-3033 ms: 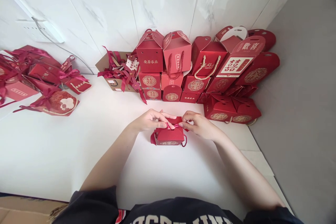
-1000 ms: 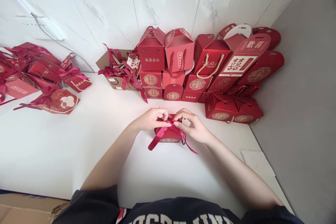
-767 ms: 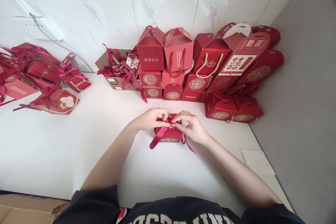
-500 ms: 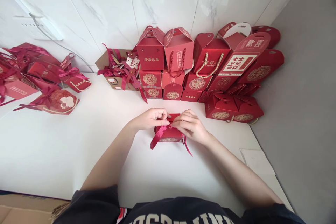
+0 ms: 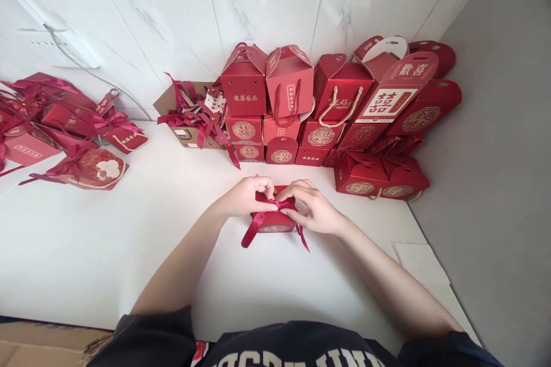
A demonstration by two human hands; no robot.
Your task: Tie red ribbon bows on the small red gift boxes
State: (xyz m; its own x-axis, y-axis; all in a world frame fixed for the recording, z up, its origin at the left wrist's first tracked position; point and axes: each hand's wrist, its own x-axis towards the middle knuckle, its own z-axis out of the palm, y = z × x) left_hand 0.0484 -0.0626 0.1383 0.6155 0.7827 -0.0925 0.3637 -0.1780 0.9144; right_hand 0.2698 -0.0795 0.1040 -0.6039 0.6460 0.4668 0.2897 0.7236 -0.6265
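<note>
A small red gift box (image 5: 278, 222) with a gold round emblem on its front sits on the white table below my two hands. Across its top runs a dark pink ribbon (image 5: 253, 229), gathered at the middle, with one tail hanging at the front left and another at the right. My left hand (image 5: 249, 195) pinches the ribbon near the gathered part. From the other side my right hand (image 5: 314, 206) has its thumb and fingers closed on the same ribbon. The fingers partly cover the knot and the box top.
Stacked red gift boxes (image 5: 282, 152) stand along the tiled wall. Beside them is an open cardboard box (image 5: 185, 135) of ribbons and tags. Ribbon-tied boxes (image 5: 94, 169) lie at the left. A grey wall (image 5: 495, 172) bounds the right side, near a white sheet (image 5: 419, 261).
My right thumb has moved lower and apart from the fingers at the ribbon's middle. The left hand has shifted very little. The whole view has slid slightly.
</note>
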